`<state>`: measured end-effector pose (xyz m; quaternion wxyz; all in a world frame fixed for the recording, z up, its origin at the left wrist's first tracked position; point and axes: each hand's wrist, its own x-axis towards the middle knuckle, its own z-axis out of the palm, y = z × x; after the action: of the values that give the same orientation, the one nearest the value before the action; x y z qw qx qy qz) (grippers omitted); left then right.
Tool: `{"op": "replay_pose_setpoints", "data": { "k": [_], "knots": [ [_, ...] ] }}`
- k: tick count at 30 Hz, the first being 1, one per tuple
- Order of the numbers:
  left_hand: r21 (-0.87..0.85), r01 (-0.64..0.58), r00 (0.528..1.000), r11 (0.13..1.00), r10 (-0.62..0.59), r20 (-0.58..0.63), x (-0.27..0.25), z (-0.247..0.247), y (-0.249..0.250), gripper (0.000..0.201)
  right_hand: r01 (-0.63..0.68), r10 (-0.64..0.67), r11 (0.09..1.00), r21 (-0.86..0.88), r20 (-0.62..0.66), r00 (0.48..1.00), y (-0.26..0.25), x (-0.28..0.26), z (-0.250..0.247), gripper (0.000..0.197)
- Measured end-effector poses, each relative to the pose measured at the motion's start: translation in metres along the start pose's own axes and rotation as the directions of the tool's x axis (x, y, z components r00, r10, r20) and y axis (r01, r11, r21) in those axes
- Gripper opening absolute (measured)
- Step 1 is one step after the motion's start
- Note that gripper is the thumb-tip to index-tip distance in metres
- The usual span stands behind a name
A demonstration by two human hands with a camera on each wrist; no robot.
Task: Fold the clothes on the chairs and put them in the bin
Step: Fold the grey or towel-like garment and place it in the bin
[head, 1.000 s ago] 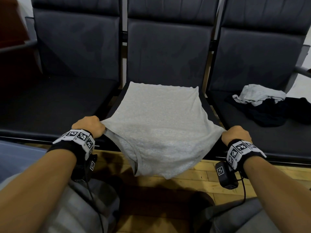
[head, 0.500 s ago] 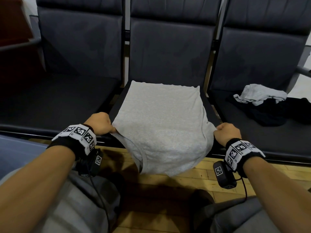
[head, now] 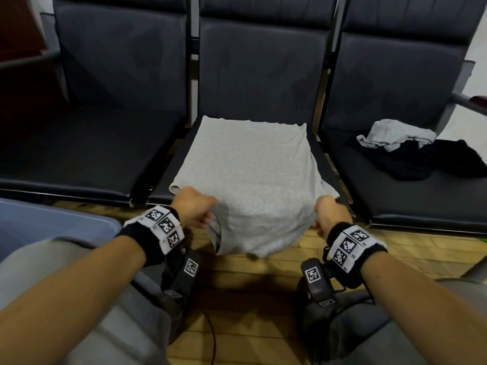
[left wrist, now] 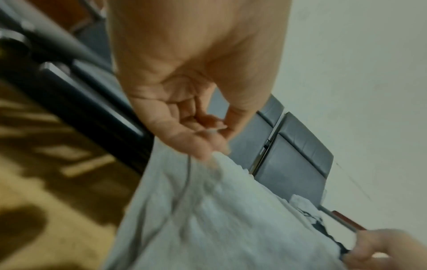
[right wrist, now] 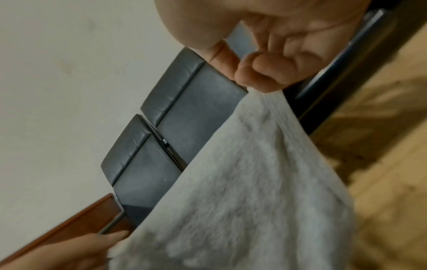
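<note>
A light grey shirt [head: 250,175] lies flat on the middle chair seat [head: 320,156], its near end lifted and hanging over the seat's front edge. My left hand [head: 193,210] pinches the shirt's near left part [left wrist: 208,182] between fingers and thumb. My right hand [head: 329,216] grips the near right part [right wrist: 265,146] with curled fingers. The cloth sags between the two hands above the wooden floor. On the right chair lies a crumpled grey garment [head: 395,134] on top of a black one [head: 432,162]. The blue-grey bin [head: 47,227] stands at the lower left.
The left chair seat [head: 79,148] is bare. Metal armrests stick out at the far left [head: 29,61] and far right [head: 469,102]. Wooden floor [head: 250,299] lies between my knees, with a cable trailing across it.
Both hands have moved inward and forward with the shirt's near end, so the stretched cloth has slackened and bunched between them. The view has shifted closer; the bin shows more.
</note>
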<state>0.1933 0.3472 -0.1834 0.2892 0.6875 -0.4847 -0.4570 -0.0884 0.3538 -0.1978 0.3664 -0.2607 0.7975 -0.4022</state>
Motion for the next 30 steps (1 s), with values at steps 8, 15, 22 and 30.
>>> {"op": "replay_pose_setpoints", "data": {
  "k": [8,15,22,30],
  "knots": [
    [0.074,0.22,0.964,0.973,-0.228,0.137,0.007,0.032,-0.032,0.025,-0.17,0.218,0.968,-0.184,0.289,0.932,0.02,-0.008,0.013,0.012],
    [0.033,0.198,0.962,0.98,-0.201,0.186,0.01,0.038,-0.033,0.011,-0.092,0.181,0.968,-0.235,0.394,0.901,0.028,-0.013,0.017,0.014],
    [0.069,0.199,0.952,0.977,-0.21,0.224,0.004,0.033,-0.04,0.039,-0.058,0.073,0.997,-0.045,0.554,0.83,0.028,-0.03,0.018,0.029],
    [-0.087,0.111,0.965,0.99,-0.086,0.25,-0.003,0.037,-0.037,0.018,-0.118,-0.105,0.953,0.28,0.667,0.737,0.022,-0.036,0.003,0.052]
  ]
}}
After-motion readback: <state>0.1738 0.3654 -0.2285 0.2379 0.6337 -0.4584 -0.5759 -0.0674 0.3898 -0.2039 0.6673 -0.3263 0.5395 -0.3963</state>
